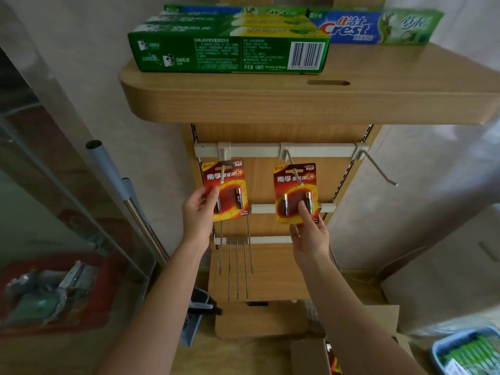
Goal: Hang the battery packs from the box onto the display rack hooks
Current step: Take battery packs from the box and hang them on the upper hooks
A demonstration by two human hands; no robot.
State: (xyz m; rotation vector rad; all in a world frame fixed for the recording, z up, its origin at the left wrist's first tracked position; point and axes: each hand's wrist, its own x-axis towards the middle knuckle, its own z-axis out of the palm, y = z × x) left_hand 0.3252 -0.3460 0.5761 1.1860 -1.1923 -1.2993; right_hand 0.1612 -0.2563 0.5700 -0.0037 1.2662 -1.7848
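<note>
Both hands are gripping packs already threaded on hooks — left hand (pixel 198 212) pinching the left pack (pixel 226 189), right hand (pixel 308 231) the right pack (pixel 295 193); the far-right hook (pixel 378 169) is hanging bare, nearer the right hand.

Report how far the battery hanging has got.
Done: nothing hangs free of a hand yet. In hand: the left hand holds a pack on the left hook; the right hand holds a second pack on the middle hook. Left: the right hook is bare, and the box below may hold more.

Wood-grain rack (pixel 270 272), glossy card battery packs (pixel 295 193)
</note>
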